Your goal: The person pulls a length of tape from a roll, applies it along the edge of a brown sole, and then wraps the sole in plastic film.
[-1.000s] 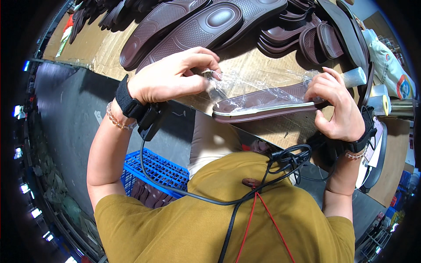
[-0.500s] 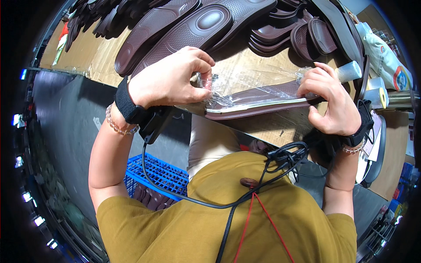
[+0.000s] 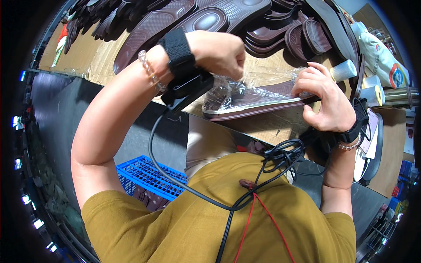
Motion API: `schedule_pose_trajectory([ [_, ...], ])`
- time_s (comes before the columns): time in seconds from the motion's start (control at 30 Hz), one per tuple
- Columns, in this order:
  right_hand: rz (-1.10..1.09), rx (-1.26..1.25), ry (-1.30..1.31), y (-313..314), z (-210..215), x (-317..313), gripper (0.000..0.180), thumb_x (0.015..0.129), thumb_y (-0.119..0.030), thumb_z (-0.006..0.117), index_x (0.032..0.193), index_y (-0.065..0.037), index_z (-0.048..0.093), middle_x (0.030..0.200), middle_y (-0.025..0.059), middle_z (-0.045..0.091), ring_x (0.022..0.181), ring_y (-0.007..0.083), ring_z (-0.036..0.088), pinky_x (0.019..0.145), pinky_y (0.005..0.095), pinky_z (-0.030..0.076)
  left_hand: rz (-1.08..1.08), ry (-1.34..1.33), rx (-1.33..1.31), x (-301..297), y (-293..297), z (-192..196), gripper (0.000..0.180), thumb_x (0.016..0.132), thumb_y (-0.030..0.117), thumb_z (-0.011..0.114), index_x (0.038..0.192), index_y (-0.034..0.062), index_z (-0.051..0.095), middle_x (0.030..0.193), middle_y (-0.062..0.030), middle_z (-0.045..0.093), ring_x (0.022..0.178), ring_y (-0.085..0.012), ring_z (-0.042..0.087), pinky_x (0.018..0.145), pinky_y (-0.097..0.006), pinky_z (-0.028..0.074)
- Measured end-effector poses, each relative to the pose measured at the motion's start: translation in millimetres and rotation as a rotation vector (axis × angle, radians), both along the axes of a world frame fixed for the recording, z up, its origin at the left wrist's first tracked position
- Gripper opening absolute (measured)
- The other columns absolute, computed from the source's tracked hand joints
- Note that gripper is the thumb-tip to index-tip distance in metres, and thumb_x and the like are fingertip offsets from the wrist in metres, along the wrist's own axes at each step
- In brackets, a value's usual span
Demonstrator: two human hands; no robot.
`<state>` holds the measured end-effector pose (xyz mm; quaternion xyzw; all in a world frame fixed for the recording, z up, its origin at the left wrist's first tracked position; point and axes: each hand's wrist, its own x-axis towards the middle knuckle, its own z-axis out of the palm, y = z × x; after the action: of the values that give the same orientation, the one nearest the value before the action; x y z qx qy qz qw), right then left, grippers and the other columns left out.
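Observation:
A dark brown shoe sole with a pale stripe along its side lies near the table's front edge. Crumpled clear plastic film covers its left end and part of its top. My left hand is above the film at the sole's far side, fingers curled down and closed on the film's edge; their tips are partly hidden. My right hand grips the sole's right end through the film, fingers curled over the top and thumb on the near side.
Large brown soles lie behind my left hand, and stacked ones lie farther right. Rolls of film stand at the right. A blue crate sits below the table. A black cable crosses my front.
My left hand has moved up and to the right, over the sole's far side, and its wrist has turned. The film bunches more at the left end. The right hand stays nearly in place.

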<state>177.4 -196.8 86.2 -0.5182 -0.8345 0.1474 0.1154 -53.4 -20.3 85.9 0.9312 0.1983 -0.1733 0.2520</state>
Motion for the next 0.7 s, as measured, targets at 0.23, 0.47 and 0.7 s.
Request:
schedule_pose_trajectory([
  [0.23,0.012,0.087,0.011,3,-2,0,0.025,0.064,-0.009,0.06,0.088,-0.003,0.062,0.085,0.0108,0.061,0.094,0.0311,0.06,0.113,0.0495,0.036,-0.022,-0.19,0.091,14,1,-27,0.023,0.089,0.021,0.067,0.094,-0.0008,0.073,0.084,-0.0178,0.074,0.078,-0.0311,0.072,0.076,-0.04,0.057],
  [0.47,0.012,0.065,0.024,0,-3,3,0.024,0.065,-0.01,0.061,0.088,-0.003,0.063,0.082,0.0104,0.059,0.092,0.0302,0.061,0.113,0.0488,0.035,0.247,-0.227,0.008,0,11,-39,0.025,0.099,0.017,0.057,0.105,-0.0037,0.07,0.087,-0.017,0.073,0.082,-0.0275,0.073,0.077,-0.036,0.057],
  [0.7,0.01,0.059,0.034,-3,-6,9,0.025,0.068,-0.01,0.063,0.093,-0.007,0.063,0.084,0.0086,0.058,0.09,0.0288,0.06,0.113,0.0483,0.034,0.182,-0.207,0.086,9,-26,-19,0.038,0.101,0.025,0.055,0.122,-0.005,0.064,0.102,-0.0252,0.072,0.095,-0.0386,0.071,0.086,-0.043,0.055],
])
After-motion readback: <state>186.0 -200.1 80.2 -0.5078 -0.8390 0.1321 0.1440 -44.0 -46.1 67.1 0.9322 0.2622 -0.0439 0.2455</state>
